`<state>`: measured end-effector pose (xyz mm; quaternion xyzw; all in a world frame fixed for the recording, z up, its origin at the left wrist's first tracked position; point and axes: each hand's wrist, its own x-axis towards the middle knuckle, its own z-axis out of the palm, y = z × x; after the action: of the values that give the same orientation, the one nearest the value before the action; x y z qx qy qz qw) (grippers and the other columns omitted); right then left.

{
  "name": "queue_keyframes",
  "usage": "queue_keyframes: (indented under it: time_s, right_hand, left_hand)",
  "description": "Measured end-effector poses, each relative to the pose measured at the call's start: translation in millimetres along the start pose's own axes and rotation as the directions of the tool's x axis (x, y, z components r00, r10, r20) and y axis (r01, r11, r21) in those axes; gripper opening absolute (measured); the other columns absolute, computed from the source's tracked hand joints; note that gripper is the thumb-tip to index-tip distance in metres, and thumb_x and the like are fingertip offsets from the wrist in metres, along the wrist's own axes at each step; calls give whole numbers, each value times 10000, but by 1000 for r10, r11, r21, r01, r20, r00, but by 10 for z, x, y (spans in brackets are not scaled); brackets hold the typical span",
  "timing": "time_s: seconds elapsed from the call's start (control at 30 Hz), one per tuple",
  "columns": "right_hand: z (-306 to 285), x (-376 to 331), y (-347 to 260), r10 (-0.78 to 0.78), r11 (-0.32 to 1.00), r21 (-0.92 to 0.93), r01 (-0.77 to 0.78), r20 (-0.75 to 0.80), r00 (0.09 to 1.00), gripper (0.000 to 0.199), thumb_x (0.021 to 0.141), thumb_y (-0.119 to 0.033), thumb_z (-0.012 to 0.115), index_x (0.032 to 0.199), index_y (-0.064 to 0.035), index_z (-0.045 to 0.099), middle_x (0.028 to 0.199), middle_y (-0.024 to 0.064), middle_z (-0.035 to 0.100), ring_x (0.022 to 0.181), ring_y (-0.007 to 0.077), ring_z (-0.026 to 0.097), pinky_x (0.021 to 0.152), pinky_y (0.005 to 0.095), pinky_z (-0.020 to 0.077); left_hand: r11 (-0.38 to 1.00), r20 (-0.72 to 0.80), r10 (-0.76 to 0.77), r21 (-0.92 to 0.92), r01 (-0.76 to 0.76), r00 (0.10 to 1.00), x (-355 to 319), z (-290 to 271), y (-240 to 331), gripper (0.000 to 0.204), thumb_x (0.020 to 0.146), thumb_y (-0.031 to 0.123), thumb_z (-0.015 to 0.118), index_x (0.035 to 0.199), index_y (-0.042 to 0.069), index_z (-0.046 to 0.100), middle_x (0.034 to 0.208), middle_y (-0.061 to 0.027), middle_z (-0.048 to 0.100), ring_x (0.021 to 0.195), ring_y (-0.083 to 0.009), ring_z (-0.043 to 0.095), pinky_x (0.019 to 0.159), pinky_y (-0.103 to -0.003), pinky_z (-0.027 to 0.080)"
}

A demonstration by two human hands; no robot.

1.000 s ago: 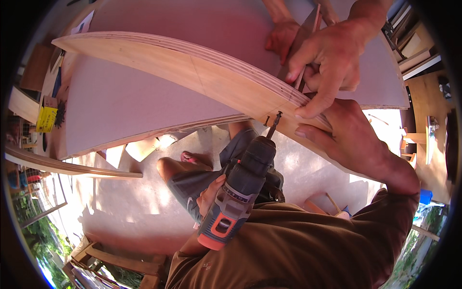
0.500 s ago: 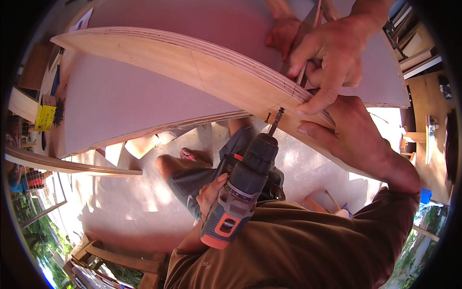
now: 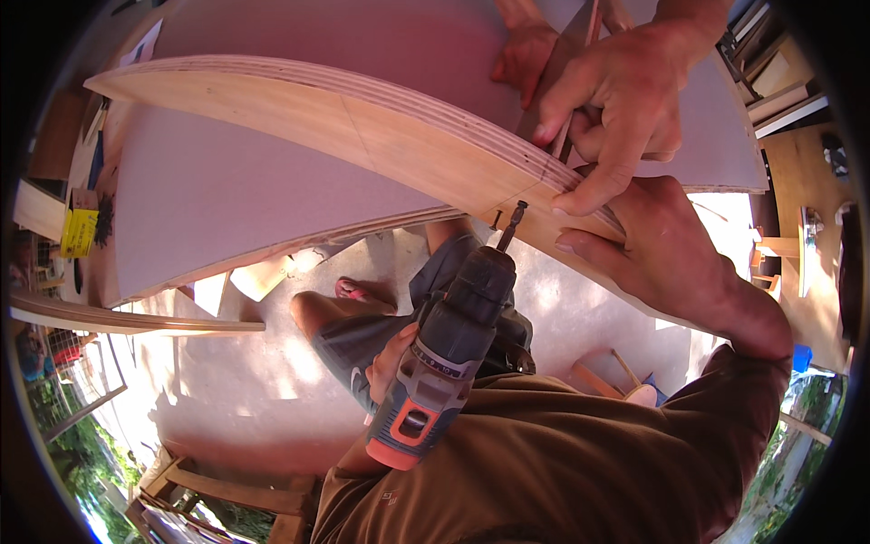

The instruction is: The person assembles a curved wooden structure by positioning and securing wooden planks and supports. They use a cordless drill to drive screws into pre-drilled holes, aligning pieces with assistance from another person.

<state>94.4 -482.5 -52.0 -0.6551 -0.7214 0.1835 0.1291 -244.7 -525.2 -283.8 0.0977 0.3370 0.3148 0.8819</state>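
My left hand [image 3: 391, 361] is closed round the grip of a cordless drill [image 3: 444, 344], black and grey with orange trim. The bit's tip meets a dark screw [image 3: 520, 207] at the face of a long plywood strip [image 3: 299, 109]. Just left of it, a second screw [image 3: 497, 218] sticks out of the same face. My right hand [image 3: 666, 227] grips the strip to the right of the drill, thumb on the near face and fingers over the edge. A co-worker's hand [image 3: 630, 100] presses on the strip and a thin upright board [image 3: 566, 82]; another co-worker's hand [image 3: 527, 59] touches that board's far side.
Beneath the strip lies a large grey panel [image 3: 254, 190]. A yellow box [image 3: 80, 231] with dark screws beside it stands at the left. A curved plywood piece [image 3: 136, 317] juts in below the box. Wood pieces [image 3: 788, 100] are stacked at the far right.
The whole scene sits slightly farther left in the view. Drill, strip and hands keep nearly the same places relative to one another.
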Motion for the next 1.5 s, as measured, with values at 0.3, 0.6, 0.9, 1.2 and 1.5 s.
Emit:
queue_keyframes:
  time_s: [0.3, 0.6, 0.9, 1.2, 1.5]
  right_hand:
    - [-9, 6, -35, 17, 1000, -12, -17, -3, 1000, 422, 893, -208, 845, 1204, -15, 635, 1051, 201, 711, 951, 419, 692, 804, 501, 553]
    - [17, -20, 39, -10, 1000, -3, 10, -20, 1000, 439, 881, -209, 859, 1208, -18, 636, 1068, 195, 696, 953, 405, 693, 820, 487, 552]
    - [8, -5, -11, 73, 995, -63, -73, 0, 997, 418, 878, -225, 859, 1189, -37, 654, 992, 191, 711, 881, 412, 700, 836, 488, 551]
    - [-40, 24, -15, -35, 994, -102, 33, -17, 999, 332, 885, -236, 852, 1132, -66, 708, 938, 154, 728, 866, 382, 718, 806, 480, 542]
    - [-38, -21, -24, 109, 994, -36, -108, 36, 993, 344, 881, -250, 862, 1145, -81, 720, 998, 120, 733, 862, 356, 673, 864, 481, 508]
  left_hand:
    - [906, -229, -1, 412, 98, 973, 107, -155, -226, 658, 816, 106, 873, 1394, -43, 596, 1064, -176, 781, 950, -223, 773, 879, -332, 620]
    - [798, 99, -481, -361, 482, 871, 196, 291, 187, 492, 1033, 400, 588, 1211, -47, 687, 1027, -215, 773, 861, -302, 767, 807, -416, 632]
    - [958, -185, -274, 34, 285, 944, 159, 8, 76, 432, 957, 260, 717, 1252, -51, 664, 1034, -206, 777, 892, -277, 772, 833, -385, 626]
    - [981, -111, -113, 148, 129, 987, 196, -569, -294, 529, 904, 174, 784, 1328, -92, 614, 1120, -222, 763, 988, -285, 767, 908, -365, 609]
    - [936, 60, -270, -215, 277, 961, 44, -5, 153, 429, 1062, 254, 583, 1287, -108, 634, 1099, -239, 763, 961, -301, 775, 890, -367, 622]
